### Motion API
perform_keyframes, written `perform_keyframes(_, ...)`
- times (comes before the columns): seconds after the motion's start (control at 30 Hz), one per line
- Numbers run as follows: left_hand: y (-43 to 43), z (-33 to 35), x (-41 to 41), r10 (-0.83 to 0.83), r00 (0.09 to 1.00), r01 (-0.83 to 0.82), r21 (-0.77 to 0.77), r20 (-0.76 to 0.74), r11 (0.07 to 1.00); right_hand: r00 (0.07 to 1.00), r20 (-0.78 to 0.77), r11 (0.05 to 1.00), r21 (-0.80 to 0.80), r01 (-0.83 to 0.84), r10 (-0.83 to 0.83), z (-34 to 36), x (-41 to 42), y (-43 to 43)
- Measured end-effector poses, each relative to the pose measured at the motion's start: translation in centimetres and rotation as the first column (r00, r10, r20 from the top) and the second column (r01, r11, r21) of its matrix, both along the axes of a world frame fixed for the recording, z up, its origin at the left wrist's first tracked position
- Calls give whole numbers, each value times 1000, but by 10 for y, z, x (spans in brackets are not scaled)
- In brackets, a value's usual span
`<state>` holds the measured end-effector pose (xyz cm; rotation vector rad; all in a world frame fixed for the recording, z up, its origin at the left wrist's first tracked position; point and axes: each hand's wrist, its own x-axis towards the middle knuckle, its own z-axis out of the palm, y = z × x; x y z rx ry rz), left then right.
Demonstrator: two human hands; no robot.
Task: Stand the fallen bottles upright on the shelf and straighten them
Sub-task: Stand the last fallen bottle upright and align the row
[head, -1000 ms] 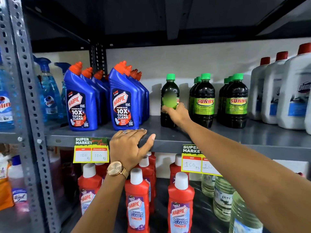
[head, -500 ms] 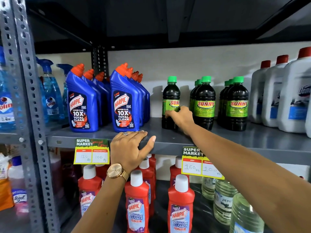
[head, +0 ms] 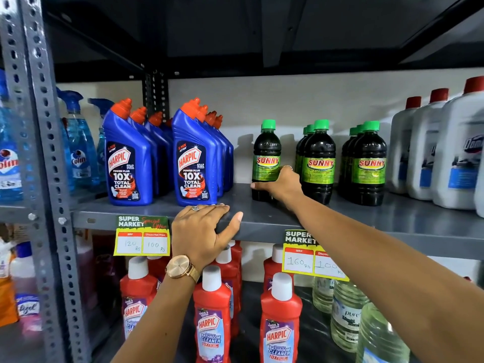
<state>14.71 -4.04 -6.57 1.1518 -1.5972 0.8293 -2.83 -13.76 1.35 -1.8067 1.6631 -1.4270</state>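
A dark Sunny bottle [head: 266, 159] is standing upright on the grey shelf [head: 264, 218], left of two rows of like bottles [head: 318, 163], with the right hand [head: 281, 185] gripping its lower body while the left hand [head: 203, 231] is clasping the shelf's front edge.
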Motion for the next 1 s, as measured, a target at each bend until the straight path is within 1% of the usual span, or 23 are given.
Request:
perform_keyframes(0.1, 1, 0, -1, -4, 1000, 4, 10, -8, 1000, 1000, -4, 1000, -5, 8, -8, 0, 1, 0)
perform_keyframes(0.27, 2, 1, -1, 9, 1000, -9, 25, -12, 1000, 994, -76, 997, -26, 73, -75, -2, 7, -2)
perform_keyframes(0.5, 1, 2, -3, 5, 1000, -5, 14, -16, 1000, 996, -34, 997, -6, 76, -76, -2, 6, -7)
perform_keyframes(0.7, 0, 1, -3, 11, 1000, -11, 17, -7, 1000, 997, -41, 998, -23, 63, -64, -5, 4, -7)
perform_keyframes(0.83, -3, 1, 0, -13, 1000, 13, 3, 10, 1000, 998, -50, 998, -36, 48, -50, -6, 3, -6)
perform_keyframes(0.9, -3, 1, 0, -11, 1000, 11, 15, 15, 1000, 998, -52, 998, -36, 46, -47, -5, 2, -3)
perform_keyframes(1.0, 1, 2, 0, -11, 1000, 11, 77, 9, 997, 993, -98, 998, -32, 55, -58, -4, 2, 0)
